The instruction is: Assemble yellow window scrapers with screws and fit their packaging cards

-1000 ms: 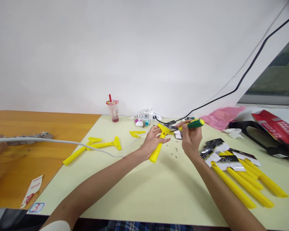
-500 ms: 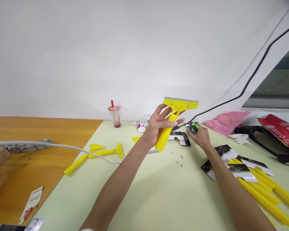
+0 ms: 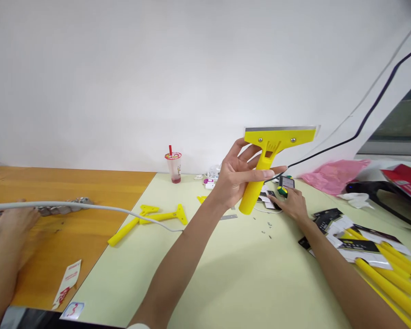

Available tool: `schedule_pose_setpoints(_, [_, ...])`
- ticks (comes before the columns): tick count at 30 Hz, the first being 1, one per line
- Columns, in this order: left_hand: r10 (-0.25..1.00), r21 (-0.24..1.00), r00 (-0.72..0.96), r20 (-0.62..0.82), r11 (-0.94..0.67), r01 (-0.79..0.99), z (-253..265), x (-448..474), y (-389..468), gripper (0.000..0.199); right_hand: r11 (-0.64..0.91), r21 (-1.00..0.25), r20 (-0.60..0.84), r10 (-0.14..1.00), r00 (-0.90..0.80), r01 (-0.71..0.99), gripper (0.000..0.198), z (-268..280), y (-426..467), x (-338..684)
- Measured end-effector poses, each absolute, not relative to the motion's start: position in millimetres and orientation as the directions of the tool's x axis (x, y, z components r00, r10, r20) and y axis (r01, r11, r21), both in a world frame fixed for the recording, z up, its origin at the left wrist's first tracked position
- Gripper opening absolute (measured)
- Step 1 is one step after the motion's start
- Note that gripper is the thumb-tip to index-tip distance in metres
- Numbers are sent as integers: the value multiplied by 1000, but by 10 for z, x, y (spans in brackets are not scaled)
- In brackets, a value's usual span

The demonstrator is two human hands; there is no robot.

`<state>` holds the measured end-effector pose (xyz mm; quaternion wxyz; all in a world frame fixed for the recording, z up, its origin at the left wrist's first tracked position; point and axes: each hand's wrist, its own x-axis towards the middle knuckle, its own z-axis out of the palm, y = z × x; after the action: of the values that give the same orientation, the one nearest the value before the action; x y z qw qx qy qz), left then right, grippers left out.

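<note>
My left hand (image 3: 238, 178) is closed around the handle of a yellow scraper (image 3: 255, 194), holding it raised with its wide head up. Along the head's top edge runs a metal blade with a clear strip over it, and two screws show in the yellow head. Low over the table, my right hand (image 3: 292, 203) is closed at a green-and-yellow screwdriver handle (image 3: 282, 191); its shaft is hidden. Black-and-white packaging (image 3: 270, 204) lies by those fingertips. Small screws (image 3: 269, 224) and a loose blade (image 3: 229, 217) rest on the table below.
Two yellow scrapers (image 3: 164, 217) lie crossed at left, near a cup with a red straw (image 3: 174, 169). Packaged yellow scrapers (image 3: 385, 292) are piled at right. A grey cable (image 3: 99, 207) hangs across the left side. Another person's hand (image 3: 15, 224) works at the brown table.
The yellow scraper in my left hand has come up and closer. My right hand has lowered with the screwdriver handle. The view has shifted slightly left, and the other person's hand has come further into view.
</note>
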<state>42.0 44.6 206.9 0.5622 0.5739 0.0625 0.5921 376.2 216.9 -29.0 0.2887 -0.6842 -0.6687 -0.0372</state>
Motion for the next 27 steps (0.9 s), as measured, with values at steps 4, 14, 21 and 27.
schedule_pose_setpoints(4, [684, 720, 290, 669, -502, -479, 2028, 382, 493, 54, 49, -329, 426, 899, 101, 943, 86, -265, 2136, 3738])
schedule_pose_setpoints(14, [579, 658, 315, 752, -671, -341, 2120, 247, 364, 43, 33, -292, 410, 907, 94, 956, 70, -280, 2119, 3703])
schedule_pose_setpoints(21, [659, 692, 256, 707, -572, -441, 2060, 289, 521, 51, 58, -303, 446, 891, 88, 951, 72, -339, 2155, 3766])
schedule_pose_setpoints(27, [803, 689, 225, 552, -288, -665, 2142, 309, 456, 53, 78, -334, 520, 847, 115, 939, 51, -366, 2197, 3848])
